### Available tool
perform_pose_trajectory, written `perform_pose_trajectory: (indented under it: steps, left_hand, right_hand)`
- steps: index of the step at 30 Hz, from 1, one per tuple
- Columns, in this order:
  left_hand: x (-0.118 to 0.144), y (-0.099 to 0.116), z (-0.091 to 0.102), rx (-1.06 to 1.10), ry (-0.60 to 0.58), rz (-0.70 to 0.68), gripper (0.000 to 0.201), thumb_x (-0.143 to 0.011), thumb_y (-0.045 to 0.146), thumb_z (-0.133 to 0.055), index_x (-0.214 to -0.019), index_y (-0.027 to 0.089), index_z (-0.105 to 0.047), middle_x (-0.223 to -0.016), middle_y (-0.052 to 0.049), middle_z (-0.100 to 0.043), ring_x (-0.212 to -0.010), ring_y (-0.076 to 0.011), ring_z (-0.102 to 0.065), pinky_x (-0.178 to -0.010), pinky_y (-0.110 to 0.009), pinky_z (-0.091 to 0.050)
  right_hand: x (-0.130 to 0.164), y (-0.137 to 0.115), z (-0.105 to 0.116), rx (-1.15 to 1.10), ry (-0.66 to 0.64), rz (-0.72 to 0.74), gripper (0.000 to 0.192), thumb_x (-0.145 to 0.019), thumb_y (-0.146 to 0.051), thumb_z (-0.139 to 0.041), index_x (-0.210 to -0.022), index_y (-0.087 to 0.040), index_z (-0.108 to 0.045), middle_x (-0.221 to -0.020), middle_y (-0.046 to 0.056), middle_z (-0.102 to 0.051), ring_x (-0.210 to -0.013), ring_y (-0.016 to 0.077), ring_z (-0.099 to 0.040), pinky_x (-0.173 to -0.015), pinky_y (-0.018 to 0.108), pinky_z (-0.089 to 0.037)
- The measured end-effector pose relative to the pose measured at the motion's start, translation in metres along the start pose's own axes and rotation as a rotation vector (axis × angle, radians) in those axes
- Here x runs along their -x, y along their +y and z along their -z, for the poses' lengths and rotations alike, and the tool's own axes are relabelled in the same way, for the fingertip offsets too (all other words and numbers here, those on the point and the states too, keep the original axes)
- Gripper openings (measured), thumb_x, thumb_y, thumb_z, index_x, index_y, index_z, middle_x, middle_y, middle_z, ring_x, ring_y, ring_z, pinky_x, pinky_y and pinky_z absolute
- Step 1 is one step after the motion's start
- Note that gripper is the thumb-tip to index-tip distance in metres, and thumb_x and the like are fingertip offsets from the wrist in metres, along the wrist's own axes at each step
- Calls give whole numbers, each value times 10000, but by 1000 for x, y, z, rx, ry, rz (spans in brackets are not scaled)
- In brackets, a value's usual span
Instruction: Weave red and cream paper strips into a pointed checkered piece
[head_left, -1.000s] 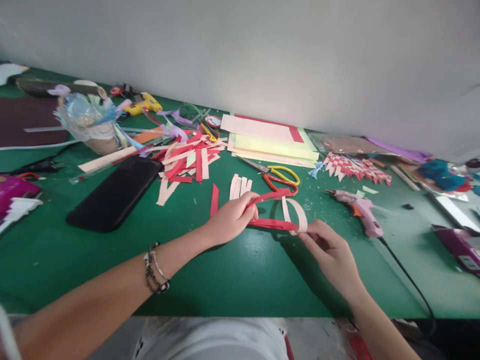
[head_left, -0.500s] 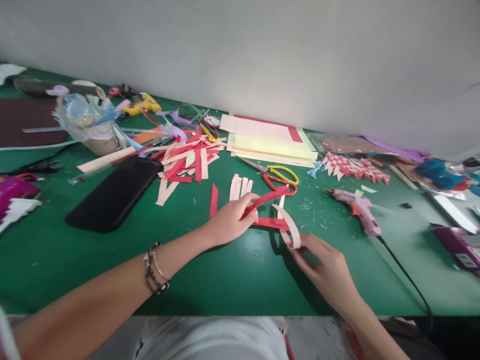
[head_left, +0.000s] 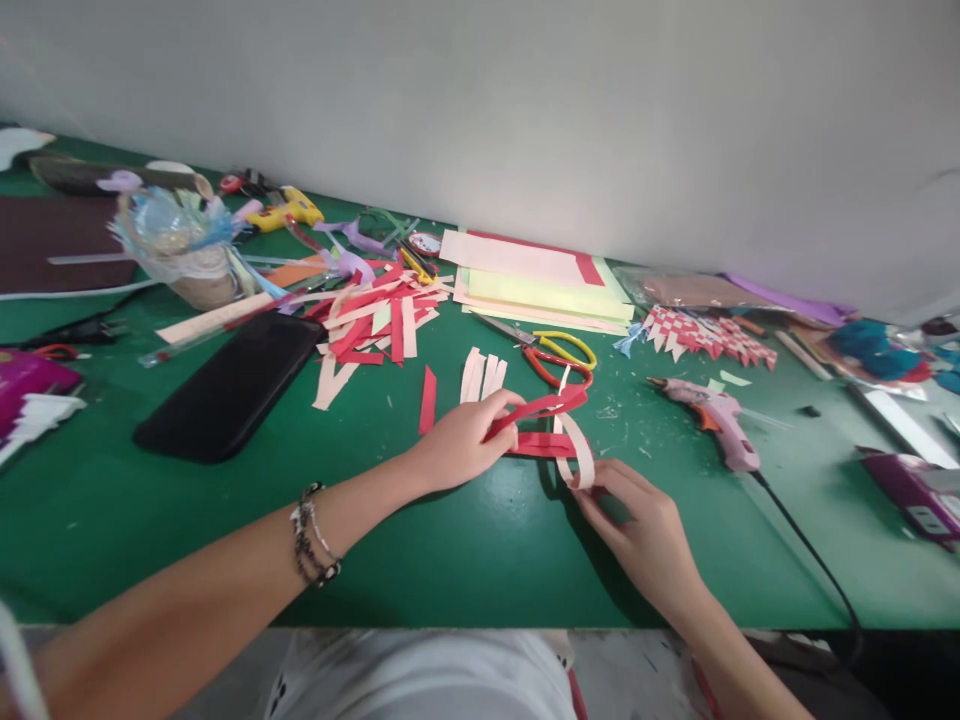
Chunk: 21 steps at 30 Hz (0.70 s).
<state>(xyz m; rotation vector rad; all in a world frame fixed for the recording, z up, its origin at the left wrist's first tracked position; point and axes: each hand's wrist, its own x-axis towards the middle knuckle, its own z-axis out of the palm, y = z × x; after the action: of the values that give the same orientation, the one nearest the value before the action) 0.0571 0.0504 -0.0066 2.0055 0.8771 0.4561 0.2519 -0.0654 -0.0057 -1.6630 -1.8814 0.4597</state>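
Leftmost, one black slab lies on the bench (head_left: 495, 540), near an uncountable paper heap (head_left: 375, 320). One loose red strip (head_left: 427, 400) precedes the left hand (head_left: 474, 440), its fingers clamped on folded red strips (head_left: 541, 443), two arms showing. One peach strip (head_left: 585, 465) curls against the lower arm, pinched by the right hand's (head_left: 637, 515) fingers. Then one glue gun (head_left: 716, 415). Green surface stretches from wrist to wrist, reaching the front edge.

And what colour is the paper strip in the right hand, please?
The paper strip is pale peach, best seen in the head view.
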Motion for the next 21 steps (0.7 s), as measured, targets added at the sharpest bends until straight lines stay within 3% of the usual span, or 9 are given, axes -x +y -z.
perform_pose_trajectory:
  steps: [21]
  left_hand:
    - [1,2,1,-18,-5,-4,301,-859,291,-412,-1144,211,-466,-786,-8,-645,-727,-163,-583,-666,-264,-434]
  right_hand:
    - [-10,0,-6,62,-6,144,152,-854,-165,-448,-808,-210,-586,-837,41,-601,-748,139,-575,-654,230,-459]
